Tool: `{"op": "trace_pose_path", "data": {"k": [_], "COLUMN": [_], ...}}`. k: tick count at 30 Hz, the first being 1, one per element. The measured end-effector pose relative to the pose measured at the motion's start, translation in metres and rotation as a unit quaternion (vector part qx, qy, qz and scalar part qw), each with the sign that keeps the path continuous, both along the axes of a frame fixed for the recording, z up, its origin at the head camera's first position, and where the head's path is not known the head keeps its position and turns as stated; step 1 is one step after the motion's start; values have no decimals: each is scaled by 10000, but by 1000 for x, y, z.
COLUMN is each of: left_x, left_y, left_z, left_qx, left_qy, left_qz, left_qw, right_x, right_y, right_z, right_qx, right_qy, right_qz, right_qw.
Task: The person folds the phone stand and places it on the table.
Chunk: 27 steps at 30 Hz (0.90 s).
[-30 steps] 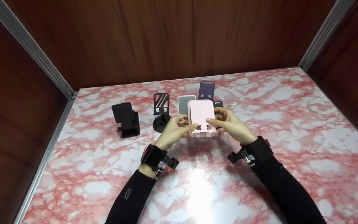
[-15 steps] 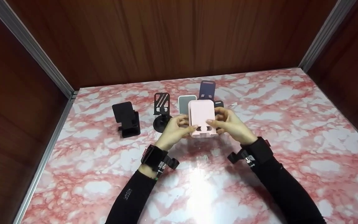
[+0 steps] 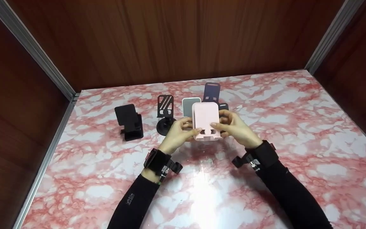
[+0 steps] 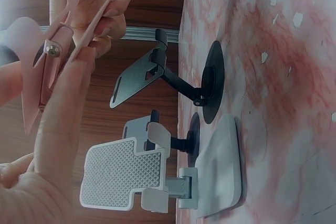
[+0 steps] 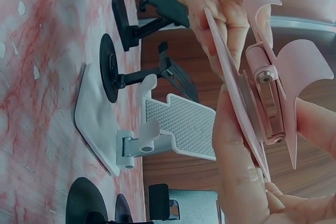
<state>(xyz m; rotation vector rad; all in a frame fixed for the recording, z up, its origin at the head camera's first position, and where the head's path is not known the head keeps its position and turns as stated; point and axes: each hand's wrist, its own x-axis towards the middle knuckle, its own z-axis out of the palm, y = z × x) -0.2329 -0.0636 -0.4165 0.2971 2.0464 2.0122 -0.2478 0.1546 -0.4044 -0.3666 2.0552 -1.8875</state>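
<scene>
A pink folding phone stand (image 3: 206, 116) is held up between both hands above the table. My left hand (image 3: 179, 131) grips its left edge, thumb on the front plate by the slots and fingers behind. The right hand (image 3: 236, 128) pinches the other side, its thumb pressing the front plate. Seen edge-on in the right wrist view, the stand's base plate (image 5: 231, 72) lies at a narrow angle to the plate with curved lips (image 5: 307, 66), a hinge with screws between them. The left wrist view also shows the hinge (image 4: 55, 51) between my fingers.
Behind the hands stand a white phone stand with a grey pad (image 3: 191, 106), a purple stand (image 3: 211, 91) and a dark stand (image 3: 223, 106), partly hidden. A black slotted stand (image 3: 165, 105) with a round base and another black stand (image 3: 127, 115) are to the left. Wood panels (image 3: 183, 38) enclose the table.
The pink stand's front plate has tilted slightly, its lower lip sitting a little lower than one second ago. Both hands keep their grip in nearly the same place.
</scene>
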Motion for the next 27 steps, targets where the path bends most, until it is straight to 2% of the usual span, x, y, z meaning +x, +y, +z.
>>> {"op": "trace_pose_path", "data": {"k": [7,10,12,15,19,25,27], "left_x": [1,2,3,8,15,18,19], "left_y": [-2,-4,-6,-7,-8,-8,-9], "left_z": [3,5,8,13,16,15,14], "left_qx": [-178,-746,-1319,-2276,-3091,-3817,-3991], "left_qy": [150,601,959,1559,2204,3303,3530], "left_qz": [-114,-99,-17,200,465,773,869], "left_qw": [9997,9953,9866,9610,9240,8598,8418], "right_x": [-1,-1,-2,-3,-2,-2,-2], "right_y": [1,3,4,7,10,14,16], "right_z": [1,1,1,1,1,0,0], "right_qx": [-182,-292,-403,-577,-733,-918,-988], "right_qy": [-184,-277,-351,-474,-593,-759,-807], "right_qz": [54,36,56,133,215,238,280], "right_qw": [9996,9992,9986,9971,9953,9926,9914]}}
